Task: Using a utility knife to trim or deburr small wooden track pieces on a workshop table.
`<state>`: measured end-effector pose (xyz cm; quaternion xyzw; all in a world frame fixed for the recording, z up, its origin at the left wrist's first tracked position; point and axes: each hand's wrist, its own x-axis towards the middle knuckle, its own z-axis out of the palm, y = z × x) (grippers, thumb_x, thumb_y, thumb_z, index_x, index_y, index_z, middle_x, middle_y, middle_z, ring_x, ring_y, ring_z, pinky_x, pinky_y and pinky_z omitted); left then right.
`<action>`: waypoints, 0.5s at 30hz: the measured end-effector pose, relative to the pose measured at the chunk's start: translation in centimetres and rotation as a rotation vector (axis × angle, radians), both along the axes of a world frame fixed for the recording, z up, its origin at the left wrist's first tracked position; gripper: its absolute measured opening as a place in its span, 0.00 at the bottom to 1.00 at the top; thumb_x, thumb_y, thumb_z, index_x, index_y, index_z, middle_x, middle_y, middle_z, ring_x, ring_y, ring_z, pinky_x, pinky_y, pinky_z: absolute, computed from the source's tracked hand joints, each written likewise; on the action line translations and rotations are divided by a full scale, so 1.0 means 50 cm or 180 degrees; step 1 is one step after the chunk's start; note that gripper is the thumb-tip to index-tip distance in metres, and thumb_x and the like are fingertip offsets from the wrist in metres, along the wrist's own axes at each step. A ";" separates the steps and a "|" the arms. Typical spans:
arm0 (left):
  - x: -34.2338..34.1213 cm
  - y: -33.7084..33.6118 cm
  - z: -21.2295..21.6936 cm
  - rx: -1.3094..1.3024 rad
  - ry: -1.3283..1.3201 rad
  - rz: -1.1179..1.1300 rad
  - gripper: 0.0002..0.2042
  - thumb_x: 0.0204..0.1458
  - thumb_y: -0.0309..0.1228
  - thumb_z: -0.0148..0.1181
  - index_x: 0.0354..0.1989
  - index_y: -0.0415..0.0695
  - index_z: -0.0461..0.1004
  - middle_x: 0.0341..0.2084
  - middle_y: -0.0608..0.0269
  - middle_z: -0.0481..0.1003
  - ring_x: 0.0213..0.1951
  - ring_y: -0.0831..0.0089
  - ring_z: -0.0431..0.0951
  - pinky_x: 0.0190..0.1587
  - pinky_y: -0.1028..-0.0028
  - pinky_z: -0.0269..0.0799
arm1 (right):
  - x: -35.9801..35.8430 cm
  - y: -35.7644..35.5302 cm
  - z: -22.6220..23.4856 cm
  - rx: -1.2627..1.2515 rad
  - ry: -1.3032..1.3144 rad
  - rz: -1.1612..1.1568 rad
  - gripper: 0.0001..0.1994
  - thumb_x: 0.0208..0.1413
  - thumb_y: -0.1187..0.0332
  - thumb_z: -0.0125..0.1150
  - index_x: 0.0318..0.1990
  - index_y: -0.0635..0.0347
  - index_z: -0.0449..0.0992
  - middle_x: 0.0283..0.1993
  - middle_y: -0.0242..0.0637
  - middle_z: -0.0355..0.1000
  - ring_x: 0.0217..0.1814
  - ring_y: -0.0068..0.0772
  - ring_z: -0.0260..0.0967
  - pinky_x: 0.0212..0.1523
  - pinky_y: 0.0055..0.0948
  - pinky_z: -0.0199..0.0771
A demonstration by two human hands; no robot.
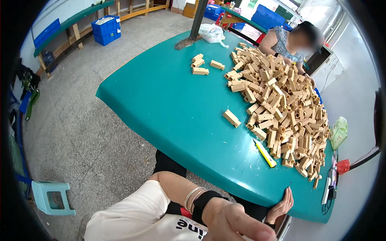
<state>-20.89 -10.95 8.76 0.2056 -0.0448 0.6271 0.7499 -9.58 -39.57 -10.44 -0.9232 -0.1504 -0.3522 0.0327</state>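
My left hand (235, 221) is raised close to the view at the bottom edge, partly cut off. One finger points to the right, and nothing shows in its grip. Bracelets and a black band circle that wrist. At the near edge of the green table (169, 104), my right hand (281, 205) lies with its fingers stretched out on the surface, holding nothing. A yellow utility knife (265, 154) rests on the tabletop beyond it. Beside the knife rises a large pile of small wooden blocks (281, 100), several with round holes. One separate block (232, 118) lies left of the pile.
Several loose blocks (200, 71) lie farther off, near a metal post (197, 22) and a white plastic bag (212, 33). Across the table a person (281, 44) sits behind the pile. A power strip (326, 190) lies at the right edge. A stool (52, 185) stands on the floor at left.
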 end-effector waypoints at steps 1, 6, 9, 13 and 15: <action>0.002 0.001 -0.001 0.0014 0.0061 0.0046 0.12 0.53 0.28 0.63 0.44 0.41 0.70 0.34 0.66 0.74 0.39 0.83 0.71 0.45 0.87 0.62 | 0.002 0.000 -0.002 0.0008 -0.0001 0.0004 0.25 0.67 0.65 0.28 0.56 0.67 0.72 0.58 0.46 0.72 0.63 0.45 0.67 0.66 0.43 0.55; 0.011 -0.009 -0.010 0.0053 0.0377 0.0249 0.11 0.53 0.29 0.63 0.43 0.44 0.71 0.30 0.68 0.73 0.37 0.82 0.71 0.44 0.87 0.63 | 0.005 0.004 0.001 -0.0017 -0.0110 0.0103 0.23 0.67 0.66 0.31 0.57 0.68 0.72 0.57 0.48 0.73 0.61 0.46 0.68 0.64 0.42 0.57; 0.011 -0.015 -0.023 0.0080 0.0564 0.0370 0.11 0.53 0.30 0.63 0.42 0.46 0.71 0.28 0.69 0.72 0.35 0.82 0.71 0.42 0.86 0.63 | 0.004 0.001 0.000 -0.0058 -0.0116 0.0098 0.23 0.67 0.66 0.31 0.57 0.68 0.72 0.57 0.48 0.72 0.61 0.46 0.68 0.65 0.42 0.57; 0.019 -0.017 -0.030 0.0121 0.0805 0.0526 0.10 0.53 0.30 0.64 0.42 0.48 0.71 0.25 0.70 0.71 0.33 0.82 0.70 0.41 0.86 0.64 | 0.002 0.006 0.005 0.0025 -0.0062 0.0082 0.23 0.67 0.66 0.31 0.57 0.68 0.72 0.57 0.48 0.72 0.61 0.46 0.68 0.65 0.42 0.57; 0.023 -0.015 -0.032 0.0140 0.0924 0.0604 0.10 0.53 0.31 0.64 0.41 0.49 0.71 0.24 0.71 0.70 0.32 0.82 0.70 0.40 0.86 0.64 | 0.002 0.007 0.005 0.0026 -0.0048 0.0078 0.24 0.67 0.65 0.30 0.57 0.68 0.72 0.57 0.48 0.72 0.61 0.46 0.68 0.65 0.42 0.57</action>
